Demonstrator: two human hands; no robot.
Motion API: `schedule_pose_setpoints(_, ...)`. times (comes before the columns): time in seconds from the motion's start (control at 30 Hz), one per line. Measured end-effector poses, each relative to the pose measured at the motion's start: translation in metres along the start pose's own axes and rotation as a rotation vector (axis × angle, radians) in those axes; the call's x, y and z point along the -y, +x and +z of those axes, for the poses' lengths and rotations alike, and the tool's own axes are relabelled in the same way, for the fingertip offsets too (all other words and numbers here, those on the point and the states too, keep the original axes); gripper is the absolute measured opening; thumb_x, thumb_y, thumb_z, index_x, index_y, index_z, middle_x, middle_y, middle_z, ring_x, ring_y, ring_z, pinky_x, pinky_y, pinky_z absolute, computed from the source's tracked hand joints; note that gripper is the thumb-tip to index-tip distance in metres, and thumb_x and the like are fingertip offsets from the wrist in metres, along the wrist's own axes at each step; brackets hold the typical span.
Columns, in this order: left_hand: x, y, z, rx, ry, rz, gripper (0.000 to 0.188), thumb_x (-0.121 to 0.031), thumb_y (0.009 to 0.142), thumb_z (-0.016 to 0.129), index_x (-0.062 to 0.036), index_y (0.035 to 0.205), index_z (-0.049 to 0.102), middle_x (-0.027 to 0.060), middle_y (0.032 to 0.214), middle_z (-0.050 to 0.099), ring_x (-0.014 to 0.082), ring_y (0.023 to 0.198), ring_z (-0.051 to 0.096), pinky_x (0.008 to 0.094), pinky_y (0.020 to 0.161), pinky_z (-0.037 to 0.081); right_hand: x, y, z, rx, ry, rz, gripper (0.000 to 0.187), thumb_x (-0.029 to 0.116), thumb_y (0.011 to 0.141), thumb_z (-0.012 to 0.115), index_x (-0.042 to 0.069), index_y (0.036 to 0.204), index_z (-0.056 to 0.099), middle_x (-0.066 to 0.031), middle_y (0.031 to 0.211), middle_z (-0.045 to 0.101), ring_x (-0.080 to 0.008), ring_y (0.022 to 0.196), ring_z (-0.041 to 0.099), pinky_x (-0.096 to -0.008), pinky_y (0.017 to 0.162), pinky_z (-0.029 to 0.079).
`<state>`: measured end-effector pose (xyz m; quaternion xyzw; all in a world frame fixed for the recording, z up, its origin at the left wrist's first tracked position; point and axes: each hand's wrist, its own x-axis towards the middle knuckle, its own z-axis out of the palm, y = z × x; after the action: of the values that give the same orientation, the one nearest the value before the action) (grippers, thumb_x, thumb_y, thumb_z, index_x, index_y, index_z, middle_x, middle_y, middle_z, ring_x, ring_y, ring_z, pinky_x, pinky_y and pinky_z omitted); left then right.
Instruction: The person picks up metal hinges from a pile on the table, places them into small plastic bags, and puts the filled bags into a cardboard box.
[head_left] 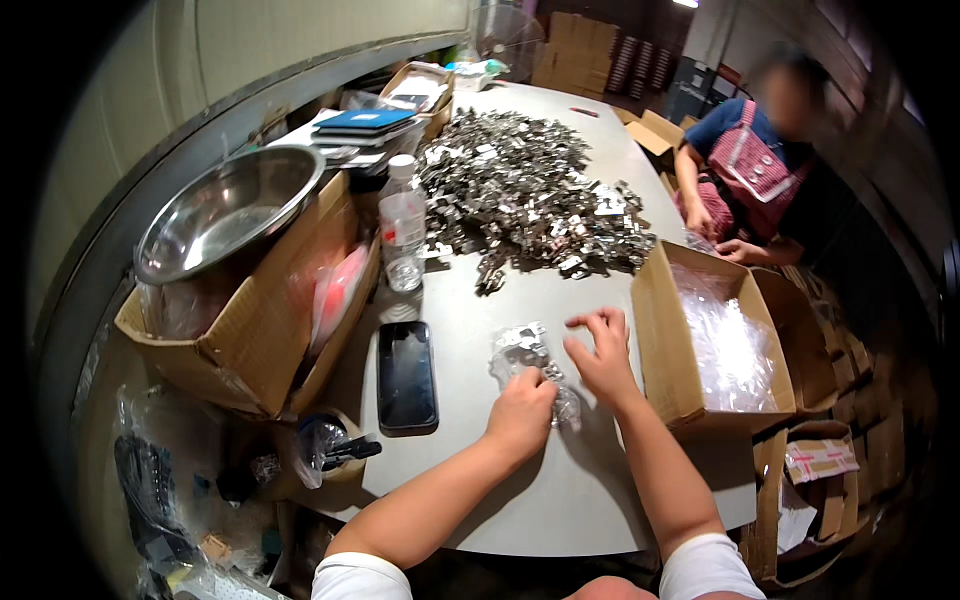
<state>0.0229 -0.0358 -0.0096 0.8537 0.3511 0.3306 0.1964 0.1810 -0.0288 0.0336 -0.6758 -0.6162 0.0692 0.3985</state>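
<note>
On the near part of the table lies a small clear plastic bag (504,366) with shiny metal pieces in or on it. My left hand (520,410) is closed on the bag's lower side, its fingers curled together. Just to the right, my right hand (602,358) is raised with fingers apart and nothing in it. Beyond both hands spreads a large heap of small bent metal parts (530,190); a few loose ones lie at its near edge.
A black phone (407,378) and a water bottle (403,225) stand left of my hands. A steel bowl (230,212) rests on a cardboard box (250,340). At right, a carton (665,350) holds clear plastic bags (725,345). A co-worker (755,170) sits beyond it.
</note>
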Motion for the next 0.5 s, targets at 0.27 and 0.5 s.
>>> schedule_pose_setpoints(0.27,-0.007,0.002,0.0,0.032,0.133,-0.077,0.01,-0.004,0.075,0.056,-0.0009,0.083,0.061,0.016,0.095,0.053,0.0314,0.094,0.056,0.037,0.072,0.055,0.016,0.156,0.105,0.202,-0.6,0.117,0.036,0.038,0.089,0.048,0.016,0.108,0.068,-0.0118,0.127,0.039,-0.0365,0.12,0.031,-0.0564,0.098,0.024)
schedule_pose_setpoints(0.5,-0.005,0.002,0.002,0.033,0.287,-0.047,0.009,-0.004,0.072,0.059,-0.004,0.081,0.06,0.0079,0.094,0.05,0.024,0.101,0.052,0.0289,0.063,0.057,0.038,0.175,0.114,0.365,-0.581,0.227,0.049,0.054,0.075,0.067,0.014,0.102,0.071,-0.0115,0.13,0.035,-0.0355,0.119,0.03,-0.0508,0.099,0.028)
